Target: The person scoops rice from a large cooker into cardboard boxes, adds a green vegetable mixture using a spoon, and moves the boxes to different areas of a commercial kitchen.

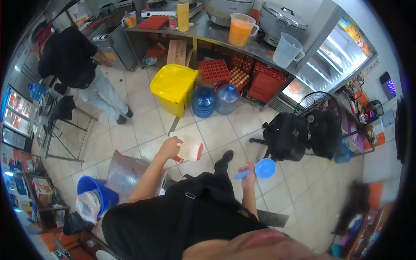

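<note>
My left hand [170, 147] grips a cream-white container or pouch [190, 148] with red at its edges; its contents cannot be made out. In my right hand [248, 175] is a blue plastic scoop [265, 168], its round bowl facing up to the right of the fingers. A paler blue part [242, 175], perhaps its handle, sticks out on the other side of that hand. Both hands are in front of my body, above the tiled floor [214, 130]. Beside my left forearm stands a large translucent sack [125, 174].
A yellow lidded bin [174, 86] and large blue water bottles [203, 101] stand ahead. Egg trays [214, 70] fill the shelf under a steel counter [208, 34]. To the right are a fan [317, 102] and black bags [289, 136]. A person [68, 58] stands at left, beyond a blue bucket [109, 196].
</note>
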### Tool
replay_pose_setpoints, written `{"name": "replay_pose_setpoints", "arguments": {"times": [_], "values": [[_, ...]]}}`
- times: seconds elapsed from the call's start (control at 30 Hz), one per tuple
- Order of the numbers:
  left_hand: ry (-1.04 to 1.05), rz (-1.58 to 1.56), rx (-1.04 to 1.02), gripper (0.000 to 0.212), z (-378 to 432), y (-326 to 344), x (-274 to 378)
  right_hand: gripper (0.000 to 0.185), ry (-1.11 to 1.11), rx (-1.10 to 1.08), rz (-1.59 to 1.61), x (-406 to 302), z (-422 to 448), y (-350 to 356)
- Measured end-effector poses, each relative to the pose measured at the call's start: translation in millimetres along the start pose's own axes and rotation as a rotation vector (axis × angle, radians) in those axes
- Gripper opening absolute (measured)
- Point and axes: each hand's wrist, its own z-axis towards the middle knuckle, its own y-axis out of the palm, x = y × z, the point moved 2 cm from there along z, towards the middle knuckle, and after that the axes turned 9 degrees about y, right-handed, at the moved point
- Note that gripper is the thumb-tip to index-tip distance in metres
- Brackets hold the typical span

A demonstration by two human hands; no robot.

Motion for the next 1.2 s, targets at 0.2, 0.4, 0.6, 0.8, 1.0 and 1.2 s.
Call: {"name": "replay_pose_setpoints", "arguments": {"times": [0.2,0.4,0.6,0.8,1.0,1.2], "values": [[-0.316,-0.192,0.163,0.042,143,-30,40,0.023,-0.066,-0.175,-0.418,-149,173,138],[-0.329,-0.218,0.442,0.046,258,-26,21,0.024,-0.424,-0.338,-0.991,-342,377,291],[-0.412,-0.240,0.466,0.038,376,-32,-21,0.033,-1.435,-0.424,-1.367,-584,502,467],[-0.502,-0.224,0.481,0.032,439,-58,-42,0.036,-1.605,-0.166,-1.753,-743,518,633],[-0.682,-0.278,0.527,0.034,488,-88,-25,0.033,-1.599,0.092,-1.912,-892,666,701],[-0.804,-0.006,0.571,0.042,535,-61,14,0.029,-0.739,-0.196,-2.235,-912,752,730]]}}
